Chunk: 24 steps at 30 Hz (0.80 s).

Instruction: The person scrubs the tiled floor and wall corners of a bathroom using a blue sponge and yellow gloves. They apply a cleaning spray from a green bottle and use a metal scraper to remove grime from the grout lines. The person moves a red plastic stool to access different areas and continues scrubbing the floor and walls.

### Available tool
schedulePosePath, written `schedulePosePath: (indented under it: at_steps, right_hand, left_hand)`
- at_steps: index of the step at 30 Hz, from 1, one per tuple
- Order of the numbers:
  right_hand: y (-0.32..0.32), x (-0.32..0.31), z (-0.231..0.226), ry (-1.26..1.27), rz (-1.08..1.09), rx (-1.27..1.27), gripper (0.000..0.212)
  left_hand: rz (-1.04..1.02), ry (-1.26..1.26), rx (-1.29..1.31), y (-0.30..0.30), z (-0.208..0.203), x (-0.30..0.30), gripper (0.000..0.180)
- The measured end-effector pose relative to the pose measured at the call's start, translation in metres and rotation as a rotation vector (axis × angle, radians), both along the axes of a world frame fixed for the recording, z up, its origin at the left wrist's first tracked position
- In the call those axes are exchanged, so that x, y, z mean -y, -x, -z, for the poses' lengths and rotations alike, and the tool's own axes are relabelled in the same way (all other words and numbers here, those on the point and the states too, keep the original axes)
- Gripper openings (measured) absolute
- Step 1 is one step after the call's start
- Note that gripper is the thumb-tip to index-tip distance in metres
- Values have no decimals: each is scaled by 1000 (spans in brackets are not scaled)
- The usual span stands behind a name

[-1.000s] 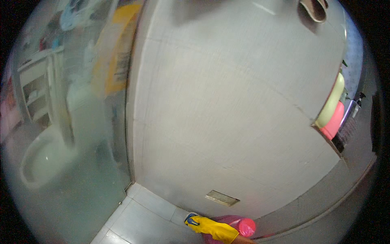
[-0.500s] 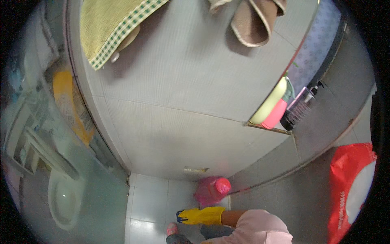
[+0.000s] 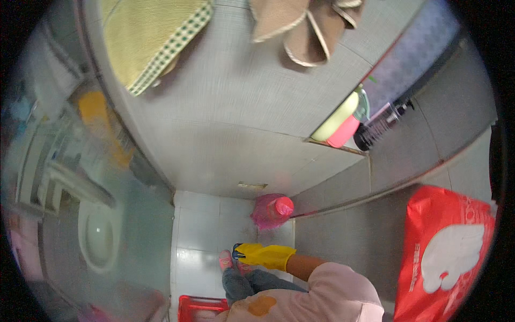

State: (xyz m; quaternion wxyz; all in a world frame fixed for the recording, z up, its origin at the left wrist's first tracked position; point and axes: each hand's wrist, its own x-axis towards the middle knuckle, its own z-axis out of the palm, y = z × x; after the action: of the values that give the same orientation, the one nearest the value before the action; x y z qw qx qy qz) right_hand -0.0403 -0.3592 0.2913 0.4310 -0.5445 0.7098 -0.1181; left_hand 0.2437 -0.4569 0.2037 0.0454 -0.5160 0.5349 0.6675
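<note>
My right hand [image 3: 257, 255] wears a long yellow rubber glove and reaches down over my pink shoes, in front of my jeans. Its fingers are closed on a small dark blue object [image 3: 236, 251]; only an edge of it shows past the glove, and its kind is not clear. Beyond the glove, apart from it, a pink plastic bag [image 3: 263, 214] wraps a bin-like container with a round pink top [image 3: 284, 205], standing on the tiles by the wall. My left hand is out of view.
A red plastic stool or crate [image 3: 201, 306] stands at the lower edge. A glass panel [image 3: 145, 236] closes the left, with a toilet [image 3: 99, 236] behind. Bottles [image 3: 343, 129] fill a corner shelf. A red bag [image 3: 413, 231] hangs right; yellow [image 3: 150, 37] and brown towels [image 3: 311, 43] hang above.
The view has shifted, so the floor and pink bag sit higher, and both shoes and the red plastic item now show. My gloved right hand still holds the dark blue object.
</note>
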Motion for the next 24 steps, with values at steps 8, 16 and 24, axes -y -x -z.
schedulePosePath:
  at_steps: [8, 16, 24]
  right_hand:
    - [20, -50, -62, -3, -125, -38, 47]
    - [5, -43, -130, -130, -351, -19, 48]
    - [-34, -30, -131, 94, -569, -2, 46]
  left_hand:
    - [-375, -19, 186, -90, -49, -104, 43]
    - [-449, -7, 4, -116, -63, -284, 39]
    - [-974, 397, 305, -146, -188, -297, 15]
